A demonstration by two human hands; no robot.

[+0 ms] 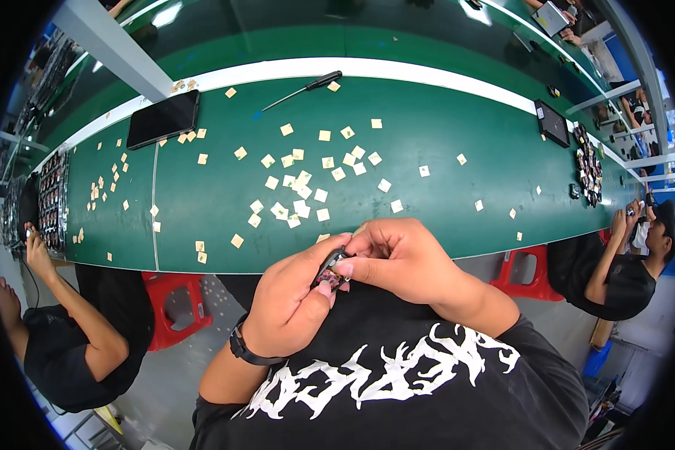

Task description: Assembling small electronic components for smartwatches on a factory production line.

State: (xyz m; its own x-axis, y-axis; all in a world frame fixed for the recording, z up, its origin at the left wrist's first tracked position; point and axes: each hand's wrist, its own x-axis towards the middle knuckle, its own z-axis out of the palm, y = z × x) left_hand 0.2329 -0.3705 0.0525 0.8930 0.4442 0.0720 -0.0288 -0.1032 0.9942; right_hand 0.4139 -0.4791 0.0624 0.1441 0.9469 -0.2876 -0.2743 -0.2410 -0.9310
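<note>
Close to my chest, at the near edge of the green table, I hold a small black-cased electronic device (328,268) with a bare circuit board showing. My left hand (286,304) wraps round it from the left, thumb pressed on its lower end. The fingers of my right hand (405,259) close on its upper right side, with the thumb tip on the board. Whether the right fingers also pinch a small part cannot be made out. Many small cream paper squares (302,178) lie scattered on the table (442,217) beyond my hands.
A screwdriver (301,91) and a black phone (163,120) lie towards the far edge. Trays of small black parts (52,195) stand at the left; more parts (589,165) and a black box (552,124) are right. People sit on both sides, near red stools (174,307).
</note>
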